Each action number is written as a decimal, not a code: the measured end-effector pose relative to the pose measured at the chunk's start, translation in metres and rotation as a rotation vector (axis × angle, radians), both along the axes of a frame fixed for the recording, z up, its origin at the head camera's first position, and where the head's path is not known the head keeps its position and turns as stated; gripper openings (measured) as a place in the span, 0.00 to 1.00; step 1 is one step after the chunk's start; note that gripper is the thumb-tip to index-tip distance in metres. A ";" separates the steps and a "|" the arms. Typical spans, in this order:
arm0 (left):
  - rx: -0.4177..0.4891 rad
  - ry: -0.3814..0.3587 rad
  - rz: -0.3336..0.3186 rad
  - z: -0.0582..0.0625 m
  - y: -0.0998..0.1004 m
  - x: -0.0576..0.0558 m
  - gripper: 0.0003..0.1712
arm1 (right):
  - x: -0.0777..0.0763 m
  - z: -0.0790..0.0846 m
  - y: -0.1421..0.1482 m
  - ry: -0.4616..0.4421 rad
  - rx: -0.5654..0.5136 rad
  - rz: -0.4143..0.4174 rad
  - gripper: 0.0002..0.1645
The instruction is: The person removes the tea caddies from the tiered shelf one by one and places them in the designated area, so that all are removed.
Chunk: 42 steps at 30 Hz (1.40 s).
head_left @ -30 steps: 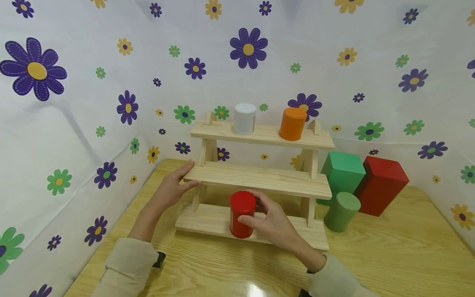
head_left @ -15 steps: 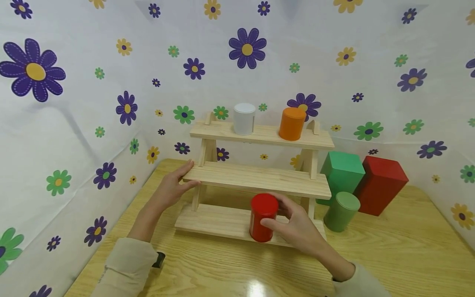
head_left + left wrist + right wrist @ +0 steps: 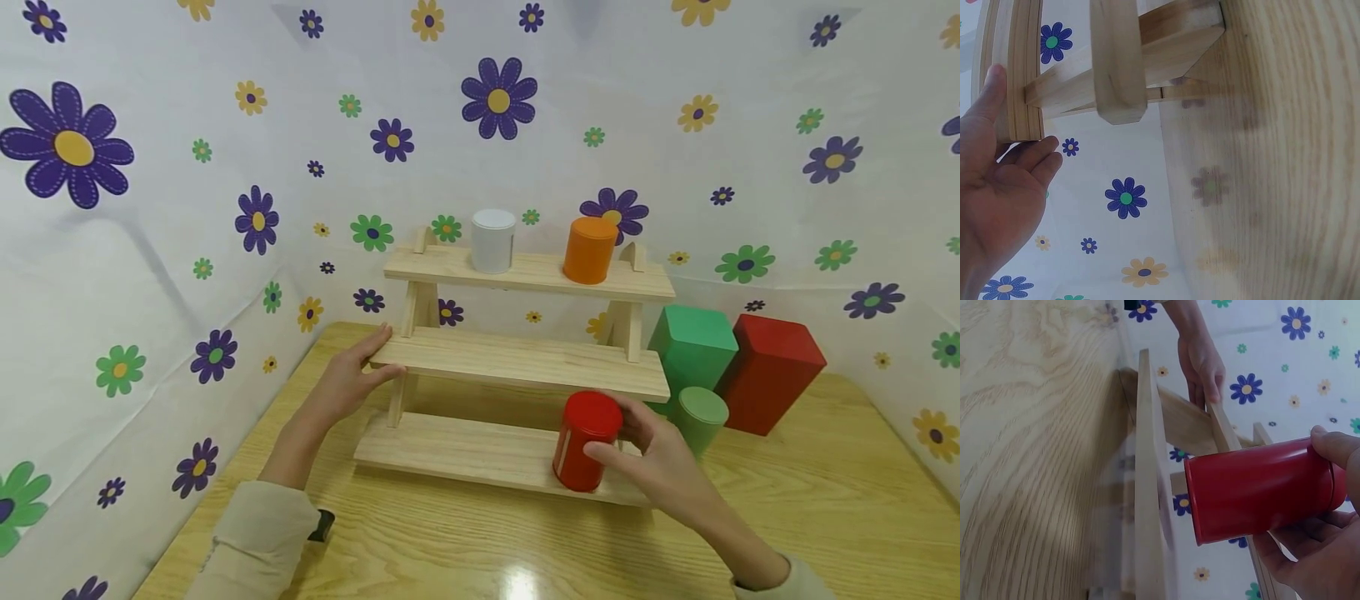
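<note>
My right hand (image 3: 660, 458) grips a red lidded canister (image 3: 588, 442) near the right end of the three-tier wooden shelf (image 3: 517, 362). Thumb and fingers wrap its lid end in the right wrist view, where a gap shows between the canister (image 3: 1260, 494) and the lowest board (image 3: 1147, 487). At the left end of the middle board, my left hand (image 3: 348, 375) holds the wood, thumb on one side and fingers on the other. A white canister (image 3: 492, 242) and an orange canister (image 3: 591, 252) stand upright on the top board.
Right of the shelf, a light green canister (image 3: 702, 417) stands before a green box (image 3: 693, 342) and a red box (image 3: 772, 375). Everything rests on a wood-grain table (image 3: 420, 542). A flower-print cloth (image 3: 315, 83) hangs behind and to the left.
My right hand has carried the red canister rightward along the front of the lowest board, from near its middle to near its right end. The left hand has stayed on the middle board.
</note>
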<state>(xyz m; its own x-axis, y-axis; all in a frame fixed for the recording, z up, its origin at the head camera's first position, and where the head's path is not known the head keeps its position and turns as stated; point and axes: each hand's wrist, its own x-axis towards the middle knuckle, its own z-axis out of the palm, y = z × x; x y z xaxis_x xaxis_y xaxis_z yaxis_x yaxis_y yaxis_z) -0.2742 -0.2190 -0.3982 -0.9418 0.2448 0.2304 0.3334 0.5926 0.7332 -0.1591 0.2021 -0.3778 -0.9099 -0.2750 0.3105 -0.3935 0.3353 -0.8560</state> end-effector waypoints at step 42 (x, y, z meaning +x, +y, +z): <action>-0.009 -0.004 0.003 0.001 -0.001 0.000 0.48 | 0.025 0.019 0.166 0.012 0.034 -0.351 0.34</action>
